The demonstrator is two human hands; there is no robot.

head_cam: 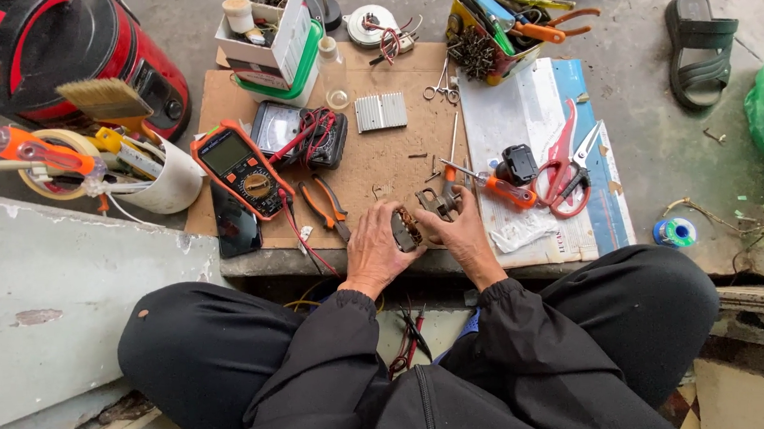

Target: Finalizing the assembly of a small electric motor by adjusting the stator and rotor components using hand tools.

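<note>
A sheet of brown cardboard serves as the landmark, lying flat and matte on a concrete ledge. Far to its left stands a glossy red and black canister machine, and below that a white cylindrical cup bristling with tools, among them a flat tan-bristled brush and a screwdriver with a clear orange handle. On the cardboard's left edge lies a rectangular multimeter in an orange rubbery casing, with a dark slab-like phone just below it and small orange-handled pliers to the right of it. Near the cardboard's upper middle rests a ribbed silvery heat sink.

At the cardboard's lower edge the left hand has its fingers curled around a small dark motor-like part with coppery windings, gripping it. The right hand touches the same part from the other side, its fingers bent onto it and reaching toward a greyish metal bracket just above.

To the right of the cardboard lies a sheet of printed paper, carrying an orange-handled screwdriver and red-handled shears. Further right, on rough concrete, sit a black rubber sandal and a small spool of wire.
</note>
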